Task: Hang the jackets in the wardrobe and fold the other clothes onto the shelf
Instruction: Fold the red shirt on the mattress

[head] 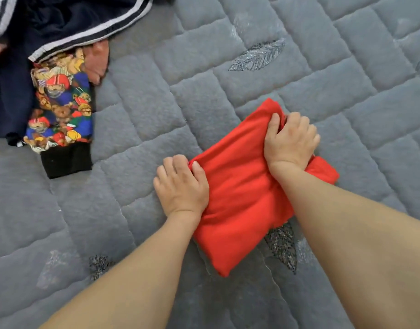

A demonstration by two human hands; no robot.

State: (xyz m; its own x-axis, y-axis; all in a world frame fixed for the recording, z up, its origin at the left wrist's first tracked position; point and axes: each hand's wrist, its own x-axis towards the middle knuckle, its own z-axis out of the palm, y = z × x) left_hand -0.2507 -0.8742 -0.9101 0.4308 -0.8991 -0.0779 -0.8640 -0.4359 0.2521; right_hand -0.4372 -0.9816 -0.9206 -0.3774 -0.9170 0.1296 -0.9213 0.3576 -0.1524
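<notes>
Head view, looking down onto a bed.

Item 1: red garment (242,205). Folded into a compact oblong bundle, lying flat on the grey quilted bed cover (156,96), right of centre, set on a diagonal. Its near corner points toward the viewer; its far end is bunched under the right hand.

Item 2: left hand (182,186). At the left edge of the red garment, about midway along. Fingers curled under, thumb lying on top of the fabric edge, pinching it. Bare forearm runs in from the lower left.

Item 3: right hand (290,141). At the far right end of the red garment. Fingers curled down into gathered fabric, grasping it. Bare forearm crosses over the bundle's right side.

Item 4: pile of unfolded clothes, upper left corner, well apart from the red garment. Comprises a dark navy garment with pale stripes (61,22) on top; a teddy-bear print garment (61,105) with a black cuff or hem, partly under the navy one; and a bit of pinkish cloth (97,60) beside them.

Item 5: bed cover. Grey, quilted in rectangular blocks, with embroidered leaf motifs (257,55) scattered over it; one lies partly under the red garment.
</notes>
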